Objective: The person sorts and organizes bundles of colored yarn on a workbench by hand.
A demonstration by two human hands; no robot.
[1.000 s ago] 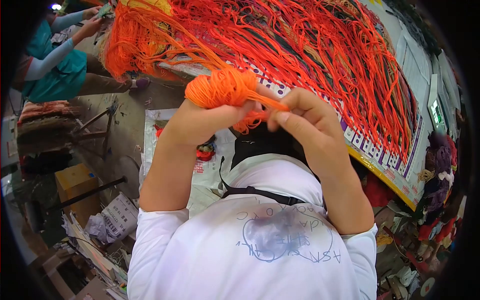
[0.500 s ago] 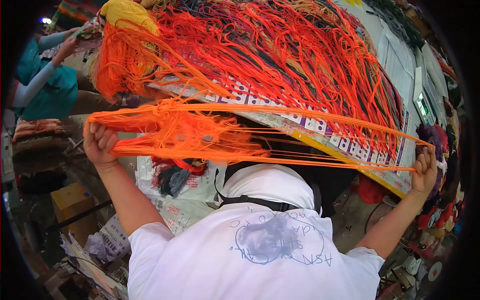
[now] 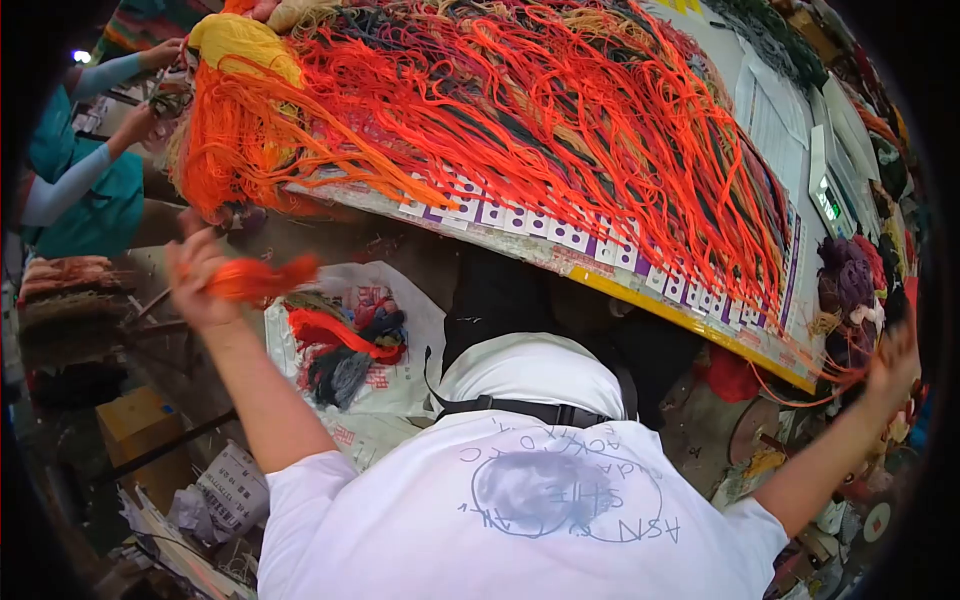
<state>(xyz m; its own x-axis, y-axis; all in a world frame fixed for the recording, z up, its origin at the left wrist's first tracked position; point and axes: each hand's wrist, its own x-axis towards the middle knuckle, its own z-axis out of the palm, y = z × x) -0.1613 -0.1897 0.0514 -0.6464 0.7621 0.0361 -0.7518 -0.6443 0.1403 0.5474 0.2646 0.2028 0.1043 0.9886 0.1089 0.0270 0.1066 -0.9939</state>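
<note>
My left hand (image 3: pixel 203 278), smeared by motion, is raised at the left with a short bunch of bright orange yarn (image 3: pixel 262 279) sticking out sideways from it. Far to the right, my right hand (image 3: pixel 893 365) is also blurred, its fingers pointing up. A few thin orange strands (image 3: pixel 815 382) loop from the table's corner to this hand. Between my arms, a white plastic bag (image 3: pixel 415 300) lies below with red, orange and dark grey yarn (image 3: pixel 345 360) on it.
Red-orange and dark yarn (image 3: pixel 560 130) covers the table, whose front edge (image 3: pixel 640 300) is yellow. Yellow yarn (image 3: pixel 245 45) tops an orange pile at its left. A scale (image 3: pixel 828 190) stands at the right. Another person (image 3: pixel 85 190) handles fibres at upper left.
The orange skein stretched between both hands is no longer taut; only a short bunch shows at my left hand. My right hand has moved outward to the right.
</note>
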